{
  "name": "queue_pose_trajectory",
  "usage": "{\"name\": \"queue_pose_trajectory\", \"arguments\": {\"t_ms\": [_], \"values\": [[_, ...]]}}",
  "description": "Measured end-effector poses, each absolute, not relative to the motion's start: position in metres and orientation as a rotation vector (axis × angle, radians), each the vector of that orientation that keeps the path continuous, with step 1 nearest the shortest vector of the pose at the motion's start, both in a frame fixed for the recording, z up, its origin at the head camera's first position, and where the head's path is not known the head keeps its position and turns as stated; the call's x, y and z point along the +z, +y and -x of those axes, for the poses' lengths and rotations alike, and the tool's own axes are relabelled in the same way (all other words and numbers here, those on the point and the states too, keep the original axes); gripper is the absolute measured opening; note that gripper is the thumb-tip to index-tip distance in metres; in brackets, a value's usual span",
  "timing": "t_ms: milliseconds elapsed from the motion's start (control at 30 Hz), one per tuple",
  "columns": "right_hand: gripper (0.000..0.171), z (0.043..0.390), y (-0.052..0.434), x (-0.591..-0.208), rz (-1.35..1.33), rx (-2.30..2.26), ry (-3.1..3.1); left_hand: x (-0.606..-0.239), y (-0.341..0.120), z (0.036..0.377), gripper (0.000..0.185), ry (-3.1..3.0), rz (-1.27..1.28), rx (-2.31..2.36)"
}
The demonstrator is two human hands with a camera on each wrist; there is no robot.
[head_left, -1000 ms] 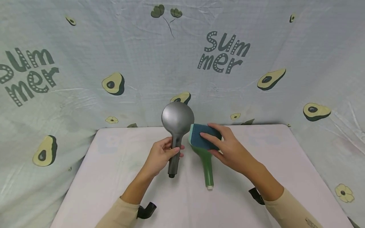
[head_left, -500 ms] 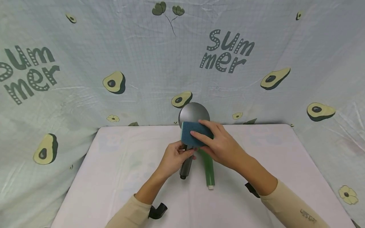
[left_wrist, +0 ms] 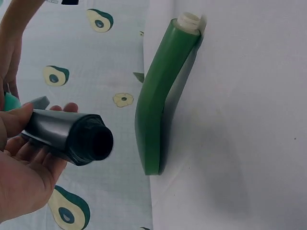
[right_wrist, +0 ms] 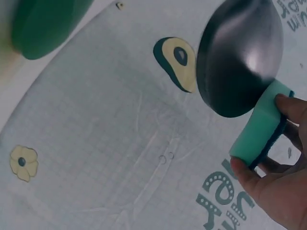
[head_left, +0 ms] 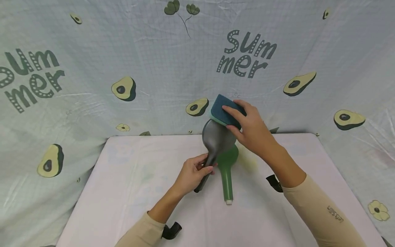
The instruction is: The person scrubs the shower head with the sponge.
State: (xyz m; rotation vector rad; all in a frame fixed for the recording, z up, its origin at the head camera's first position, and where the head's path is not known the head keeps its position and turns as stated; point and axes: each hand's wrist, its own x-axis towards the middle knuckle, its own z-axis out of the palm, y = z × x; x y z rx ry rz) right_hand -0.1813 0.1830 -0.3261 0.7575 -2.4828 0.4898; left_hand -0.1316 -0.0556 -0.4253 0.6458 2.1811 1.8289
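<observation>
My left hand (head_left: 192, 173) grips a dark grey shower head (head_left: 216, 139) by its handle and holds it tilted above the table. The handle's open threaded end faces the left wrist view. In my right hand (head_left: 253, 125) is a sponge (head_left: 226, 111), blue on one side and mint green on the other, pinched between fingers and thumb. The sponge's green side (right_wrist: 261, 124) touches the edge of the shower head. Below lies a green shower head (head_left: 227, 171) with a white threaded end (left_wrist: 189, 21), partly hidden behind the grey one.
A pale table (head_left: 129, 192) spans the front. Behind it hangs a light cloth (head_left: 154, 68) printed with avocados and lettering. A faint yellowish patch (head_left: 247, 159) marks the tabletop right of the green shower head. Black wrist mounts (head_left: 171, 230) sit by both sleeves.
The grey shower head has moved right, in front of the green one, and tilted. My right hand has brought the sponge across its neck, then up to its top edge.
</observation>
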Motion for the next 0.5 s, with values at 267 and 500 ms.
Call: {"name": "queue_pose_trajectory", "arguments": {"t_ms": [267,500], "values": [[0.06,0.161,0.169,-0.344,-0.995,0.273,-2.407,-0.427,-0.059,0.133,0.045,2.282,-0.564,1.742],[0.061,0.132,0.154,-0.374,-1.089,0.054,-2.319,-0.424,-0.062,0.138,0.034,2.206,-0.534,1.842]]}}
